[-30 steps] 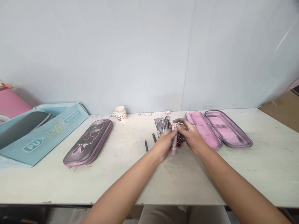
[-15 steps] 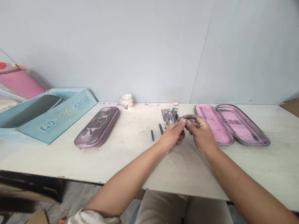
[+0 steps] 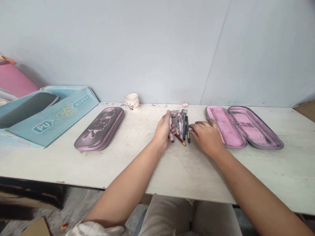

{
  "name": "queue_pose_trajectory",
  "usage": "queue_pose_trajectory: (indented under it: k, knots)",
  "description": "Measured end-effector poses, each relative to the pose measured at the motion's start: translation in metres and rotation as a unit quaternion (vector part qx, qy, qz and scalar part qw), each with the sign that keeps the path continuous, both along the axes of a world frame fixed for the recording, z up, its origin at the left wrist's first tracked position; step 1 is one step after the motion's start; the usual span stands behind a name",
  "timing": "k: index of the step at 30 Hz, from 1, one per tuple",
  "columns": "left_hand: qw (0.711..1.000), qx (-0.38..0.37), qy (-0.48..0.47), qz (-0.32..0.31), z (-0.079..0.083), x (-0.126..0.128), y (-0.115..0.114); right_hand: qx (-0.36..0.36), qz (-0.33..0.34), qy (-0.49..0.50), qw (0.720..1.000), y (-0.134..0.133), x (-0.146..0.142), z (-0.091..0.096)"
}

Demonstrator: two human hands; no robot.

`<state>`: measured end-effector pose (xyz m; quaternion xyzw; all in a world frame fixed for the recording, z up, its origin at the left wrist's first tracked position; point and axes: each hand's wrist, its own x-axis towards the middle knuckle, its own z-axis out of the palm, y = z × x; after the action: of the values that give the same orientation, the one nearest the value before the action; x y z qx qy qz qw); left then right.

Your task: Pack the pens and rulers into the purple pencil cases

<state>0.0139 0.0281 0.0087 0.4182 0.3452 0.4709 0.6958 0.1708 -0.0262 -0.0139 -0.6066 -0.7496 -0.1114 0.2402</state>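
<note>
My left hand [image 3: 162, 129] is shut around a pink marker pen [image 3: 171, 131], which stands nearly upright against the near side of a small heap of pens [image 3: 182, 127]. That heap holds black pens, a red-and-gold pen and a metal ruler or stencil. My right hand [image 3: 206, 136] lies flat on the table, fingers pointing at the black pens, holding nothing. Just beyond it is an open pink-lined zip pencil case [image 3: 243, 127]. A closed purple-and-pink pencil case [image 3: 99, 128] lies well to the left of my left hand.
A white table [image 3: 221, 173] carries everything, against a pale wall at the back. A light blue cardboard box [image 3: 50, 123] sits at the left end. A paper cup [image 3: 132, 101] and a pink eraser [image 3: 185, 105] stand near the back edge.
My hands have moved apart. The left now holds the pink marker upright beside the heap, and the right has flattened on the table. The two dark pens left of the heap now lie in it.
</note>
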Motion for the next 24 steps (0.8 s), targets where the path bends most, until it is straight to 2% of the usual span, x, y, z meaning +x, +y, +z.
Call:
queue_pose_trajectory:
  k: [2,6,9,11,14,16,18,20,24]
  knots:
    - [1.000,-0.010,-0.015,0.011,-0.002,-0.002,0.004,0.023,-0.016,-0.016,0.999,0.001,0.001,0.000]
    - [1.000,0.002,0.009,0.014,-0.004,0.002,0.003,0.047,-0.088,-0.053,0.994,-0.002,0.012,-0.003]
    - [0.997,0.044,0.064,0.025,-0.005,0.004,0.000,0.030,-0.125,-0.088,0.988,-0.004,0.019,-0.009]
    - [0.986,0.087,0.133,0.042,-0.005,0.003,-0.001,0.032,-0.133,-0.092,0.986,-0.004,0.021,-0.012]
    - [0.938,0.197,0.277,0.063,-0.004,0.000,-0.001,0.074,-0.149,-0.050,0.985,-0.002,0.022,-0.008]
    - [0.884,0.285,0.365,0.065,-0.004,-0.002,-0.002,0.111,-0.143,0.014,0.983,-0.001,0.022,-0.001]
    - [0.834,0.350,0.422,0.059,-0.004,-0.003,-0.002,0.145,-0.109,0.078,0.980,0.000,0.021,0.004]
    - [0.803,0.385,0.452,0.055,-0.005,-0.003,-0.003,0.161,-0.064,0.107,0.979,-0.001,0.019,0.008]
    - [0.757,0.424,0.493,0.058,-0.006,-0.004,-0.002,0.139,-0.005,0.066,0.988,-0.003,0.017,0.008]
